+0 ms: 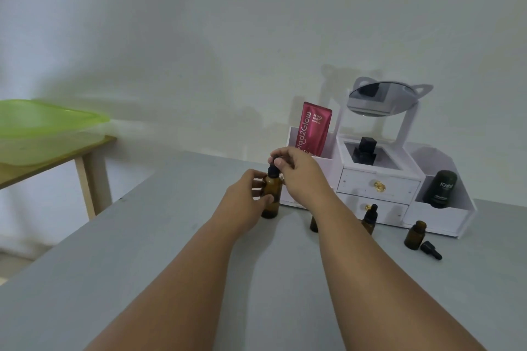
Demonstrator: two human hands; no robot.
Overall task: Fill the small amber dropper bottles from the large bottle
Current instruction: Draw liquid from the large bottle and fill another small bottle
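Large bottle [271,196] stands on the bench [171,236] just left of the white organizer [379,179], left hand [245,194] clamped round its body, right hand [293,171] pinching the dropper cap [273,169]: best keep the base planted, twist only the cap

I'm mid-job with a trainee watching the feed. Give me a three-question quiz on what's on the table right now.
1. True or false: the left hand grips the large amber bottle by its body.
2. What are the right hand fingers pinching? A) a drawer knob B) the large bottle's black dropper cap C) the pink tube
3. What lies beside the open small bottle on the grey table?

Key: 1 true; 2 B; 3 its loose black dropper cap.
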